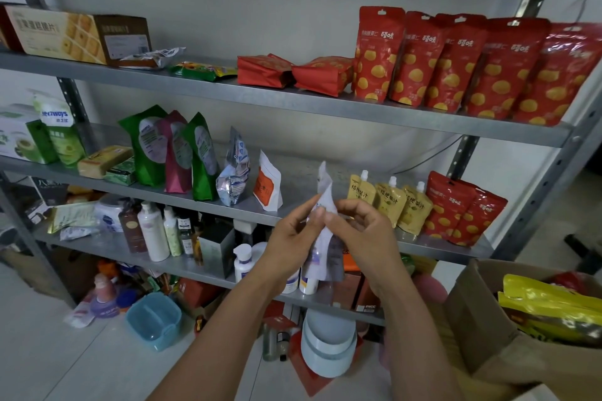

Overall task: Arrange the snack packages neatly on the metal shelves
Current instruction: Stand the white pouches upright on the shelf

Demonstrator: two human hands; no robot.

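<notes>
at my right side stands an open brown cardboard box (472, 299) with crinkled yellow plastic packs (547, 299) inside. in front of me my left hand (293, 238) and right hand (361, 234) both grasp a slim white plastic pouch (324, 198), held upright, fingers and thumbs pinching its middle. its print is blurred, perhaps partly purple. the pouch hangs in the air in front of the middle grey metal shelf (299, 179), not resting on it. on that shelf, just behind my right hand, three yellow spouted pouches (387, 202) stand in a row, with two red yellow-dotted pouches (462, 208) to their right. further left stand a white pouch with an orange label (268, 185) and a silver foil bag (234, 169). on the upper metal shelf (228, 93) five tall red dotted pouches (456, 65) stand in a row.
</notes>
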